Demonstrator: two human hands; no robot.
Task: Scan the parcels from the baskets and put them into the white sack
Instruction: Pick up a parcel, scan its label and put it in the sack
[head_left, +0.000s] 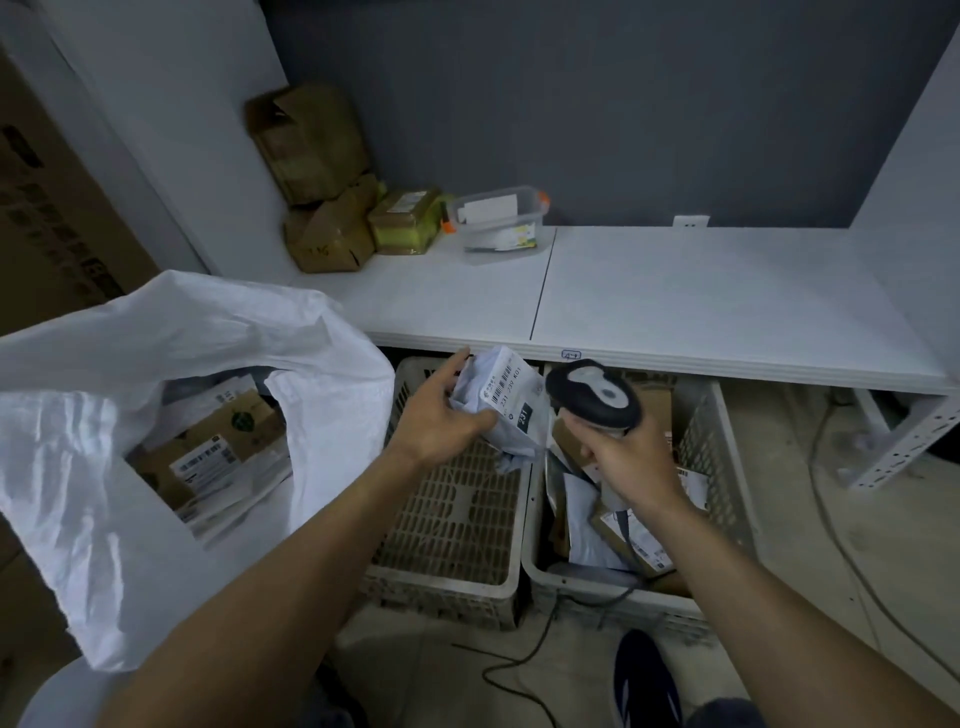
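Holding a small white parcel (506, 408) above the left basket (457, 519), the person's left hand (436, 415) grips it with the thumb across the near face and the fingers curled round the far side. The parcel's printed label, with a barcode and the number 231, faces up toward the camera.

Just to the right of the parcel, the right hand (631, 457) is wrapped round the handle of a dark handheld scanner (592, 392). The scanner's grey-topped head sits close beside the parcel, above the right basket (727, 467).

Both baskets are pale slotted plastic crates standing side by side on the floor, partly tucked under the front edge of a white bench (701, 301). The slotted floor of the left one shows. The right one holds a jumble of other parcels (597, 525), white mailers and brown cartons.

To the left of the baskets stands the white sack (104, 467), its mouth open, with labelled boxes and envelopes (218, 447) inside.

At the back left of the bench sit stacked cardboard boxes (311, 140) and a clear plastic container (496, 215). A dark cable (519, 660) trails across the floor near a dark shoe (644, 675).
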